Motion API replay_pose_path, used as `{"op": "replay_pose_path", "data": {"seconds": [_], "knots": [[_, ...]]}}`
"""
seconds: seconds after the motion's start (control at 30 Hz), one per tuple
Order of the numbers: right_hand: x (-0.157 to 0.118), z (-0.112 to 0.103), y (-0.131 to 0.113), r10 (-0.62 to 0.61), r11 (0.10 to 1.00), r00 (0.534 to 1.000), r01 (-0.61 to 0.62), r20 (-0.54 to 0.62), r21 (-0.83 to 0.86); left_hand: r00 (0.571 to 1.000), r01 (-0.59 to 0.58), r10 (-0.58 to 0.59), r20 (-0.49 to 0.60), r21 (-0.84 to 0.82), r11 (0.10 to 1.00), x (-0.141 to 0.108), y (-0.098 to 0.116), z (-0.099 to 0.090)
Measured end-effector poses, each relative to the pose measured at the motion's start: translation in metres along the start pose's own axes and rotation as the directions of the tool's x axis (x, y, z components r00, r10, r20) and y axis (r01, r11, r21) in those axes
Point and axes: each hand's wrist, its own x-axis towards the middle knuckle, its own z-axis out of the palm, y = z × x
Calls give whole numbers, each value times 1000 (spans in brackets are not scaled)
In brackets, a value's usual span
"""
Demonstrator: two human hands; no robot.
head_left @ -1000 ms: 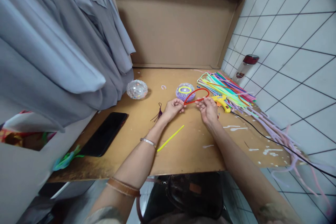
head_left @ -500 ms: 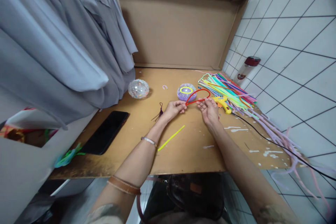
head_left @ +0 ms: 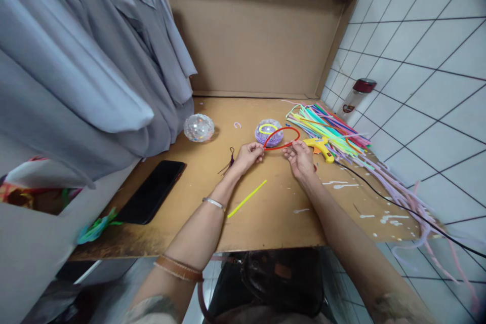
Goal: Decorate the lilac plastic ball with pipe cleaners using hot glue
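A red pipe cleaner [head_left: 281, 129], bent into a loop, is held between both hands above the table. My left hand [head_left: 248, 157] pinches its left end. The fingers of my right hand [head_left: 300, 158] are closed on its right side. Just behind the loop sits a purple round piece [head_left: 269, 138] with a yellow ring [head_left: 268, 129] on top; the loop partly covers it. A yellow glue gun [head_left: 322, 147] lies right beside my right hand. Nearer to me, a straight yellow pipe cleaner [head_left: 247, 198] rests between my forearms.
A clear ball [head_left: 199, 127], a dark tassel [head_left: 231, 161] and a black phone [head_left: 151, 192] lie to the left. Many coloured pipe cleaners [head_left: 328, 129] are piled at the right, by a bottle [head_left: 356, 99] and tiled wall. The glue gun's cord [head_left: 395, 204] trails right. A cardboard panel [head_left: 254, 40] stands behind.
The red loop has shifted slightly left and looks a little narrower. Both hands have moved a little to the left with it; their grip looks the same.
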Motion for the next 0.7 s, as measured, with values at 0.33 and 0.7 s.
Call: {"op": "replay_pose_path", "data": {"seconds": [0.33, 0.7], "knots": [[-1, 0, -3, -26, 997, 1000, 27, 16, -68, 994, -107, 97, 58, 209, 972, 3, -8, -10], [1, -2, 0, -69, 989, 997, 71, 27, -128, 990, -116, 130, -57, 205, 972, 9, -9, -23]]}}
